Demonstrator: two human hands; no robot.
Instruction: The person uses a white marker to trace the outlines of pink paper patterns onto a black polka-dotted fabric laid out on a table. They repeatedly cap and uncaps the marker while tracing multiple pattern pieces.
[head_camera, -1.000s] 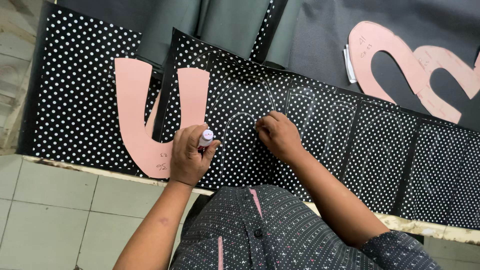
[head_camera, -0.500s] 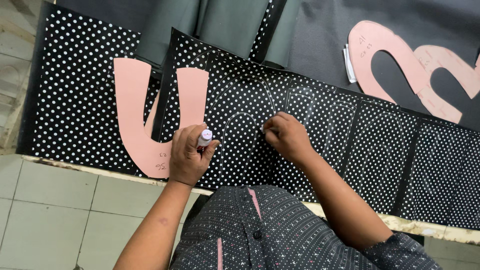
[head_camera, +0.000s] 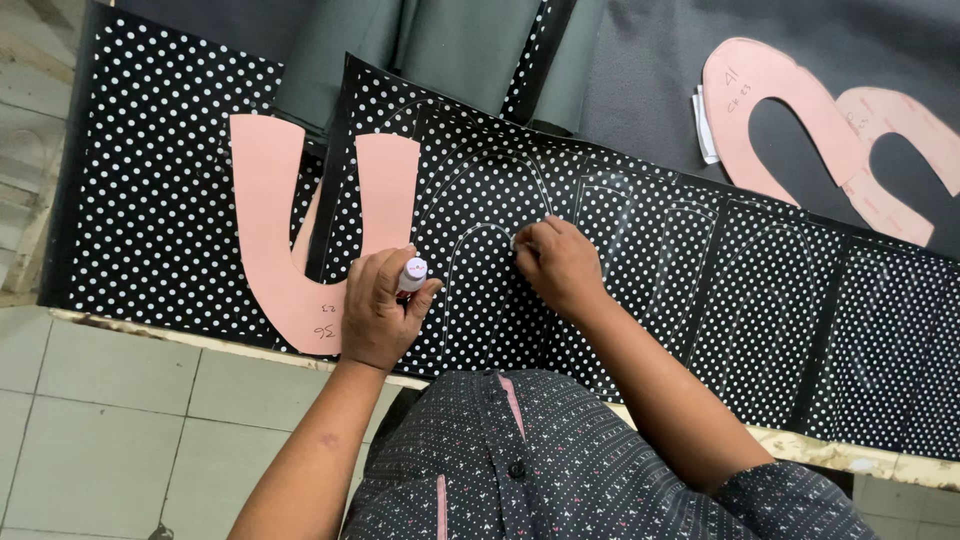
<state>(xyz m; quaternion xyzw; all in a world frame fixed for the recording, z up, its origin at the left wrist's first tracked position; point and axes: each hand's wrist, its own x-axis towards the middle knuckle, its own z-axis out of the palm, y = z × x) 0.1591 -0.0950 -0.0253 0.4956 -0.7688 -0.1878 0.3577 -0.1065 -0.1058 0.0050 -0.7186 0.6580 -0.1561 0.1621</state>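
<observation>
A: Right, nearest first. Left hand curled round a marker, cap end up, thumb and fingers pinching the barrel, heel resting on the foot of the pink template.

B: Sound grip. Better pinched low on the barrel, though, for less wobble along the card edge.

A: Right hand just beside it, fingers bunched and pressed down on the dotted sheet. Something small and white at the fingertips, too small to tell what.

B: Best pressed flat there, probably, to stop any creep or wrinkling under the tip.

A: Template lying across the join between two dotted panels, one leg on each, bottom curve near the table edge.

B: Worth lining up against the faint outlines drawn next to it — nested close, no overlap, both legs fully on the sheet.

A: Farther back, green cloth tucked under the sheet's top edge. Two more pink templates well apart, on dark cloth at far right.

B: Fine out there — clear of the marker and of the sleeves.
</observation>
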